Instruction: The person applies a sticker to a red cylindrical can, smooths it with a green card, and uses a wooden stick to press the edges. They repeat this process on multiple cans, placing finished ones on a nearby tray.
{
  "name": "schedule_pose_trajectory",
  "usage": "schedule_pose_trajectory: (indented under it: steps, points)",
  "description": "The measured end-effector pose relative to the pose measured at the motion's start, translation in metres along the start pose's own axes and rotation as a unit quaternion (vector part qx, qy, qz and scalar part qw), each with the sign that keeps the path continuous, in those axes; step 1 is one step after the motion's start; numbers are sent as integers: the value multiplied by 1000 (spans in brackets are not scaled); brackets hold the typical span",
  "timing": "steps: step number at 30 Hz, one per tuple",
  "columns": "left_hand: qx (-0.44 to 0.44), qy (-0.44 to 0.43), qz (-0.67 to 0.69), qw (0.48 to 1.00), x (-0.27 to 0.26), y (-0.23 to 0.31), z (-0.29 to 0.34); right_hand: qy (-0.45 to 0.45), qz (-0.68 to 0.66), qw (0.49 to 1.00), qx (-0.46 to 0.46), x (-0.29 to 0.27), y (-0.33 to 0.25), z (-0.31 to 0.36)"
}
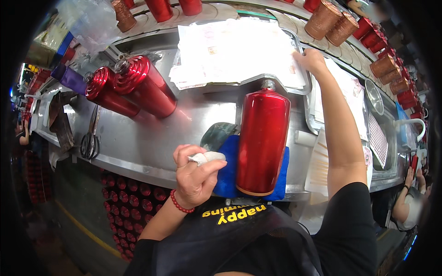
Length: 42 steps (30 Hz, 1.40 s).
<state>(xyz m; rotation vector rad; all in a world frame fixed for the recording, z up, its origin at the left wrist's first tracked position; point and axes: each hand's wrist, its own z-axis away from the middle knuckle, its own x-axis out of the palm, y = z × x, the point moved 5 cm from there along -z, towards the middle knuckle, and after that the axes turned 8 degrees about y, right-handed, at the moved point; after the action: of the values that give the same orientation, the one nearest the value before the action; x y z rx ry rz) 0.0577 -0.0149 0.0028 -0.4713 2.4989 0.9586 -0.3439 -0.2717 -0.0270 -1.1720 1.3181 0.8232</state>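
Observation:
A shiny red bottle [264, 138] with a clear glass neck lies in front of me on a folded blue cloth [227, 172], its neck pointing away. Left of its base, my left hand [195, 172] is closed, thumb pressed to a finger wrapped in white fabric. Whether anything is pinched there is hidden. My right arm stretches past the bottle, and my right hand [313, 62] grips the right edge of the white printed sheets [239, 50]. These sheets are piled over a metal tray [301, 87]. A dark greenish, rounded thing [218, 134] lies beside the bottle.
Two more red bottles [145, 85] stand at the left on the steel bench [198, 110], near black-handled scissors [90, 145]. More sheets [340, 92] fill a second tray at the right. Behind runs a conveyor [221, 11] with red and copper containers. Rows of red bottles [133, 198] stand below.

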Motion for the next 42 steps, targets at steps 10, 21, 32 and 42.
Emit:
schedule_pose_trajectory:
  steps: [10, 21, 32, 42]
  points:
    - [-49, -112, 76, 990, 14, 6, 11, 317, -21, 915, -247, -63, -36, 60]
    - [90, -67, -162, 980, 23, 61, -16, 237, -235, 877, -344, -227, -70, 240]
    - [-1, -76, -40, 996, 41, 20, 12, 107, -378, 867, -308, -211, -90, 286]
    - [-16, -74, 109, 991, 30, 22, -12, 158, -376, 867, -288, -113, -95, 248]
